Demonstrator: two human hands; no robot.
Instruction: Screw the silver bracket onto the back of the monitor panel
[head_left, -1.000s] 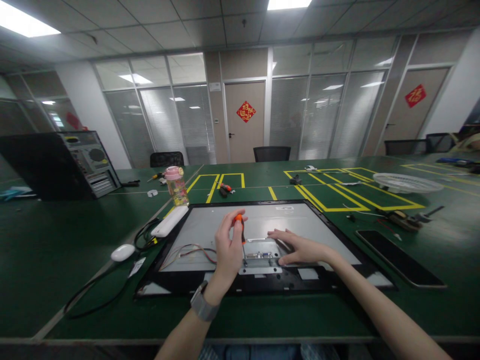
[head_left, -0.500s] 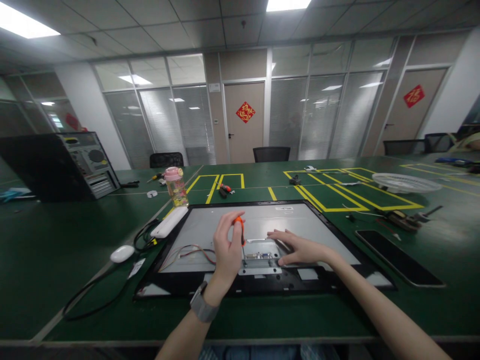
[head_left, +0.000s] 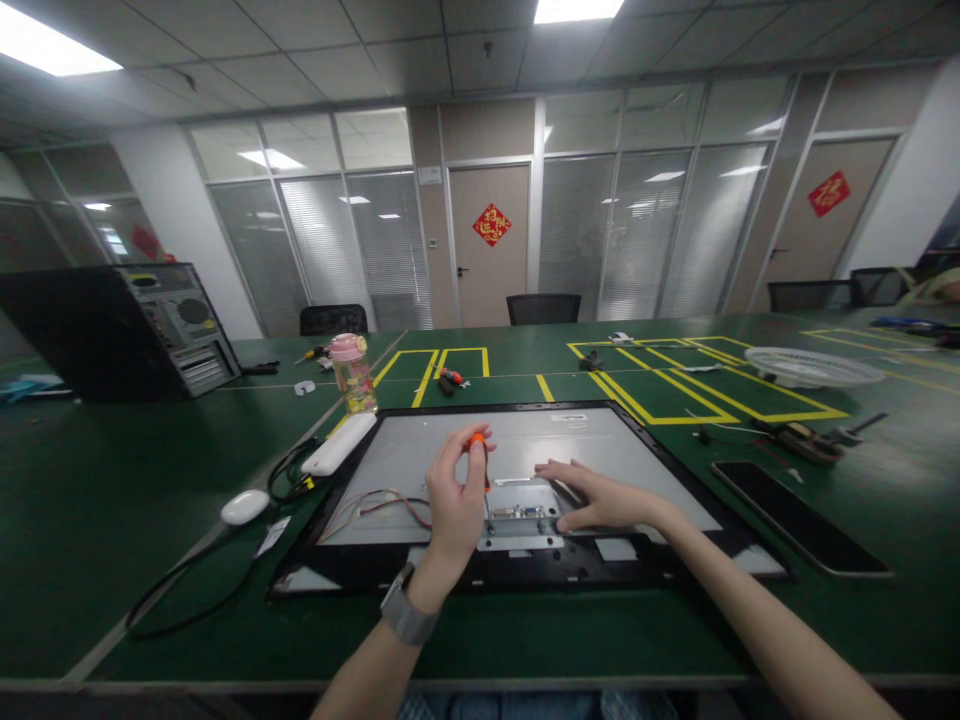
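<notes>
An opened monitor panel (head_left: 630, 465) lies flat on the green table, its grey metal back facing up inside a black frame. My left hand (head_left: 457, 482) is closed around the orange handle of a screwdriver (head_left: 478, 440). The screwdriver stands nearly upright, its tip at the left side of the metal bracket (head_left: 517, 541) with video ports. My right hand (head_left: 596, 497) rests with fingers stretched over the right side of that bracket. Left of my left hand, thin coloured wires (head_left: 382, 500) lie loose across the panel.
Left of the panel are a white adapter (head_left: 341, 445), a white mouse (head_left: 244, 508), black cables and a pink-lidded bottle (head_left: 352, 375). A computer case (head_left: 112, 330) stands far left. To the right lie a dark phone-like slab (head_left: 799, 515), a tool (head_left: 814, 437) and a white ring (head_left: 814, 367).
The fingers of my left hand have shifted slightly around the screwdriver handle. My right hand stays in place on the bracket.
</notes>
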